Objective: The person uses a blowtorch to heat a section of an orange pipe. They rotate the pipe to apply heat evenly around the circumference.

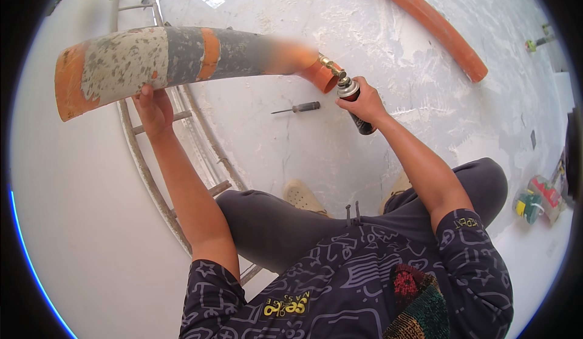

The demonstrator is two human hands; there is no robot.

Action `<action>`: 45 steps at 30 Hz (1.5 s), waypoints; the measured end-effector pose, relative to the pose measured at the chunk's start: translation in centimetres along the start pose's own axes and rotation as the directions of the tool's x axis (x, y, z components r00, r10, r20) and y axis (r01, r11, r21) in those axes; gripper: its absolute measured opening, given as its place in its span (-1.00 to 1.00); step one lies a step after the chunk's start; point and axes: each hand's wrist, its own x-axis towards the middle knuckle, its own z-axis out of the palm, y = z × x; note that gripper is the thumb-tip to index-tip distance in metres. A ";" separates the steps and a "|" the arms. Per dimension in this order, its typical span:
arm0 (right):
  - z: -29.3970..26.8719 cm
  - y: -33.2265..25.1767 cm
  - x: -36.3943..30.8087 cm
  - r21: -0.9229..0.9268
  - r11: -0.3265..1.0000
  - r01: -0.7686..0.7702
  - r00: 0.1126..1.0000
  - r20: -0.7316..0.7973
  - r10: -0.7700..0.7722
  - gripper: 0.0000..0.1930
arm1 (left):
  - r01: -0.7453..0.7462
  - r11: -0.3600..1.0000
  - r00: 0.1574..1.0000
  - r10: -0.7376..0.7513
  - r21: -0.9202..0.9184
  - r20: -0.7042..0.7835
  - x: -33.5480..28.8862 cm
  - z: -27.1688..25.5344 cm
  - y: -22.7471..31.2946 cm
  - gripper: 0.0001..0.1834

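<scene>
A wide orange pipe [182, 50], coated with grey and crusted whitish patches, stretches across the upper left. My left hand [154, 111] supports it from below near its broad end, with the fingers partly hidden behind it. In my right hand [364, 103] is a gas torch [348, 89] with a dark canister and a brass nozzle. The nozzle points at the pipe's narrower right end, where the surface looks orange and blurred; I cannot make out a flame. An orange pipe socket [323, 77] shows just below that end. On the floor beneath lies a screwdriver [303, 107].
A worn ladder [220, 187] runs along the left, partly behind the pipe and my left arm. Another long orange pipe [434, 20] lies on the grey floor at the upper right. Green and red items [528, 208] sit at the far right. My shoe [300, 196] rests below the screwdriver.
</scene>
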 end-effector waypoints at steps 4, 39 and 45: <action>-1.0 0.1 0.1 -0.002 1.000 0.010 1.000 0.003 -0.010 -0.18 | 0.031 0.999 0.999 -0.031 -0.032 0.015 -0.3 -0.6 0.0 -0.06; 1.3 -0.8 -2.2 -0.063 0.993 0.097 0.986 0.141 -0.088 -0.32 | 0.105 0.981 0.947 -0.047 0.166 -0.318 -0.4 2.5 0.8 0.09; 2.1 0.1 -2.3 -0.057 0.987 0.151 0.979 0.150 -0.142 -0.32 | 0.122 0.974 0.933 -0.047 0.191 -0.357 -0.6 2.5 0.7 0.10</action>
